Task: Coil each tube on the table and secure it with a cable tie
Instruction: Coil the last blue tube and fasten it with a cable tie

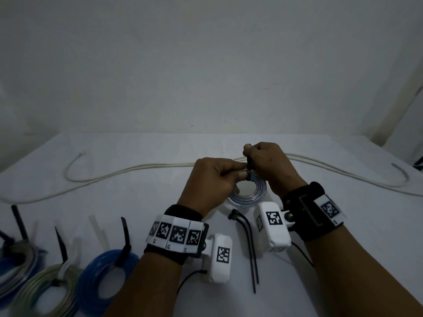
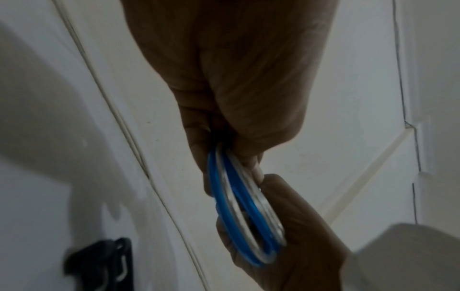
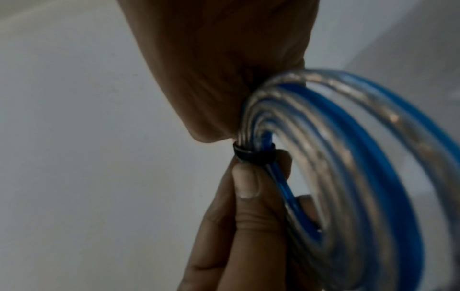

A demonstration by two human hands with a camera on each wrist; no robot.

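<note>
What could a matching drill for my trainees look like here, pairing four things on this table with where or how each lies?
Things:
1. clear-and-blue coil
2. white tube
3. spare black ties
4. solid blue coil

States:
A. stretched out uncoiled
B. lying loose between the wrists
C. held in both hands
D. tied, near left on the table

Pairs: 1-C, 2-A, 3-B, 4-D

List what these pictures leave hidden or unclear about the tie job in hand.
- Tie head: in the head view the right hand and left hand cover the black cable tie; whether it has locked is hidden.
- Tie tail: the right fist hides it.
- Coil: its tube ends are not visible in any view.
- Finished coils: blurred, partly cut off by the left edge in the head view.
</note>
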